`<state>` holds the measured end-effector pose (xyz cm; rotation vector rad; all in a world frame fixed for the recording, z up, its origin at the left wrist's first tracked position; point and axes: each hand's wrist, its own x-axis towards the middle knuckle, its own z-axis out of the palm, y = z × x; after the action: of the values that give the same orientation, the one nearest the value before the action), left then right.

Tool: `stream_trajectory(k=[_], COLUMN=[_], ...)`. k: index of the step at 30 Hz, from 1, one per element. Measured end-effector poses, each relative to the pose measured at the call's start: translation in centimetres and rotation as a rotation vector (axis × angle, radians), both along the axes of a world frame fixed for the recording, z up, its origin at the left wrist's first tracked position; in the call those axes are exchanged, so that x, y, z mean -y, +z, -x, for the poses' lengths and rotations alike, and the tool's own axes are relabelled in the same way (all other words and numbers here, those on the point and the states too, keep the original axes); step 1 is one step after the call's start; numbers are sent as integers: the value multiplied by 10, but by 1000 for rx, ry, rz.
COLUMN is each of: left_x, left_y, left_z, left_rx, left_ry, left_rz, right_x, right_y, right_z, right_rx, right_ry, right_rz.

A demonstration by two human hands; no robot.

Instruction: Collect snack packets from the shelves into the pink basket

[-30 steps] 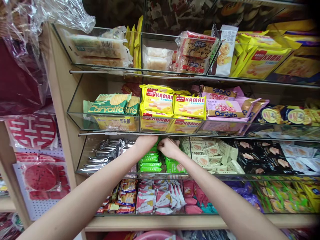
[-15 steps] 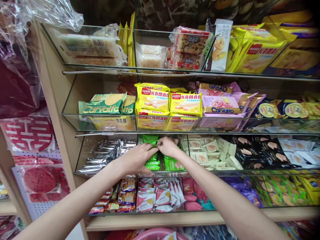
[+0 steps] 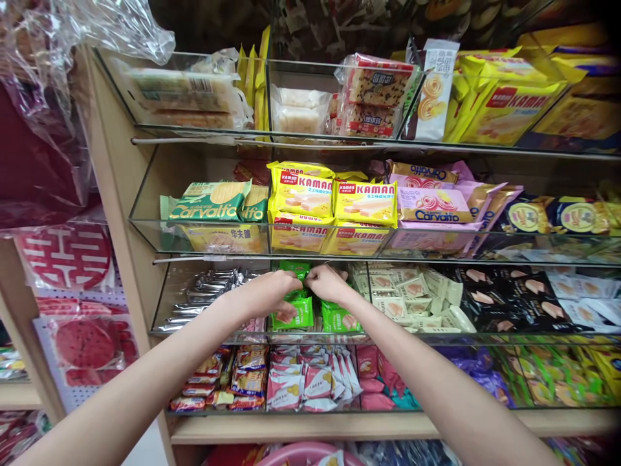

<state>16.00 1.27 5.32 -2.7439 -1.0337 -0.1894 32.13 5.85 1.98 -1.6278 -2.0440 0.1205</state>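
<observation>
Both my hands reach into a shelf compartment of small green snack packets. My left hand [image 3: 272, 292] is at its left side, fingers bent and thumb apart, over a green packet [image 3: 301, 314] lying at the front. Close by, my right hand [image 3: 328, 283] has its fingers pinched together at the edge of another green snack packet [image 3: 294, 266] farther back. Its fingertips partly hide that packet. Below my right wrist lies one more green packet [image 3: 339, 318].
Silver packets [image 3: 194, 298] lie to the left, cream packets [image 3: 410, 288] and black packets [image 3: 514, 291] to the right. Clear dividers and a front lip [image 3: 412, 336] bound the compartments. Yellow wafer packs [image 3: 363, 202] stand on the shelf above; red-and-white packets [image 3: 286, 385] fill the tier below.
My left hand has drawn its spread fingers in, and the green packet under it shows more fully at the front. My right hand stays pinched in nearly the same place. The view has shifted slightly.
</observation>
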Motion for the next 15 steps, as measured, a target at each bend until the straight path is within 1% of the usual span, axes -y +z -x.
stream_trajectory(k=[3,7,15], left_x=[3,10,20], left_y=[0,-3,-1], left_z=[0,0,-3], left_rx=[-48,-97,-110], left_ry=[28,78,124], left_rz=[13,14,-19], right_x=[1,4,8], right_y=[2,3,-6], right_z=[3,5,-2], right_rx=[-2,33,126], right_ry=[-14,-35,-66], right_rz=[13,1,-67])
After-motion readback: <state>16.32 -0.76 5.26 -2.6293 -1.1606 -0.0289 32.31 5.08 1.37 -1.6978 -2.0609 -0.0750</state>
